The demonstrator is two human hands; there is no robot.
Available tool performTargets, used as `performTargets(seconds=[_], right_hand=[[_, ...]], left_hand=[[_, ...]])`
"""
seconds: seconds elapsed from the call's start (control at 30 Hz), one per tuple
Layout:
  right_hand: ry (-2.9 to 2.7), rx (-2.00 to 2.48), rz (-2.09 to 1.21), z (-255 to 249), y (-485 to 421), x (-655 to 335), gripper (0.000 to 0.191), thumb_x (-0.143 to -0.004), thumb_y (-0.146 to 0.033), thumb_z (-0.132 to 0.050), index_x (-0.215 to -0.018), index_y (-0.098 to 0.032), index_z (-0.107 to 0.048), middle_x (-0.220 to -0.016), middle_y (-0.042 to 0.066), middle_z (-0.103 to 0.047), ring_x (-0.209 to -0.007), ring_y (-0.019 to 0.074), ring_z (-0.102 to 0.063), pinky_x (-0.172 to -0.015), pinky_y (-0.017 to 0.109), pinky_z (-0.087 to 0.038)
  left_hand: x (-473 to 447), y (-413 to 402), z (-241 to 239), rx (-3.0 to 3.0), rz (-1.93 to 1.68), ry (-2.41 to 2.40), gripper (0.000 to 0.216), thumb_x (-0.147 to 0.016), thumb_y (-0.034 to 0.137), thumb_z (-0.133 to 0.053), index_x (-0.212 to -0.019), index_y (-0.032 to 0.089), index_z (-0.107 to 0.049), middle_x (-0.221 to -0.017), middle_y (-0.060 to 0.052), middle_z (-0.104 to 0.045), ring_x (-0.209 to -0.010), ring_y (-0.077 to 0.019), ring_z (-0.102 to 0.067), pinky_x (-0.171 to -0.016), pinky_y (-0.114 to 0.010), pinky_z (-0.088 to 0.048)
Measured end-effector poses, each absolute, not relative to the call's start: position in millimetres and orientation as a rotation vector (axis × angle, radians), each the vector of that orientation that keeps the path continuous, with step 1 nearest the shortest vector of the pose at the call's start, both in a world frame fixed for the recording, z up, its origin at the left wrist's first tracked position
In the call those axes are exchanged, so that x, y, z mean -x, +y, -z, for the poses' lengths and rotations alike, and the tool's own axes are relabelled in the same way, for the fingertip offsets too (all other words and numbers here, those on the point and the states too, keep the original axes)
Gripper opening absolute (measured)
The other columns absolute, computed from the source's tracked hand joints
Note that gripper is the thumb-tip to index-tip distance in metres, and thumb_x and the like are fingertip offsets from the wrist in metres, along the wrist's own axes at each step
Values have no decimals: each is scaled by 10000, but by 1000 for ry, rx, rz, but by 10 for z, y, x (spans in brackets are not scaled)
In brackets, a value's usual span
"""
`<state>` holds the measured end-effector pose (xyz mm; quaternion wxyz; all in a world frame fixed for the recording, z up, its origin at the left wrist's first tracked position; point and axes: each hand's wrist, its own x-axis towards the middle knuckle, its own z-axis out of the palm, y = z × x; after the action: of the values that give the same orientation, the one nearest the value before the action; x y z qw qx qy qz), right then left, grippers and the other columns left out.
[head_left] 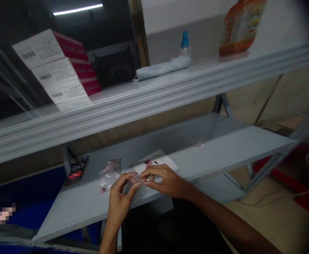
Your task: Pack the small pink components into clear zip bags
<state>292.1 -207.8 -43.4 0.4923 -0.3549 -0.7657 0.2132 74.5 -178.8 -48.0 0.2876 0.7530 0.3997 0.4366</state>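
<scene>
Over the front edge of the lower shelf, my left hand and my right hand meet, pinching a small clear plastic bag between thumbs and fingers. What is inside the bag cannot be made out. Just behind my right hand lies a white sheet of paper with small pink and dark pieces on it. Left of the paper, close to my left hand, is a heap of clear zip bags, some with pink edges or bits.
Another clear bag lies farther right on the lower shelf. The upper shelf overhangs it, carrying stacked boxes, a folded cloth, a blue-topped spray bottle and an orange bottle. A blurred-out area sits at left.
</scene>
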Motion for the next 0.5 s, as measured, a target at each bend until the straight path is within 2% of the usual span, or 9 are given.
performTargets(seconds=[0.07,0.13,0.3,0.5], right_hand=[[-1777,988,-476,531,-1975,-2911,158,-930,-284,-601,-1026,-223,-709,-996,40,-738,-825,155,-666,-779,271,-490],[-1705,1221,-365,639,-1828,-3006,166,-944,-265,-567,-995,-203,-713,-978,60,-734,-817,168,-660,-765,279,-478],[-1771,1723,-128,911,-1535,-3278,190,-925,-257,-591,-1042,-180,-719,-1042,108,-719,-959,228,-652,-824,305,-453],[-1862,1779,-91,1002,-1490,-3301,244,-963,-222,-507,-1021,-211,-744,-1047,94,-708,-937,224,-655,-760,296,-452]], left_hand=[[-778,-1732,575,-1857,-1187,1137,296,-755,347,-771,-1005,191,-742,-902,-70,-757,-834,-227,-705,-811,-349,-555],[-761,-1657,656,-1756,-1183,1198,327,-740,360,-777,-1008,172,-757,-855,-77,-774,-789,-232,-717,-786,-356,-565],[-739,-1536,820,-1686,-1108,1197,412,-749,376,-765,-1099,160,-751,-965,-108,-787,-870,-251,-732,-819,-374,-568],[-756,-1523,918,-1674,-1047,1154,479,-737,358,-784,-1174,172,-719,-1029,-104,-779,-893,-228,-726,-841,-350,-557]])
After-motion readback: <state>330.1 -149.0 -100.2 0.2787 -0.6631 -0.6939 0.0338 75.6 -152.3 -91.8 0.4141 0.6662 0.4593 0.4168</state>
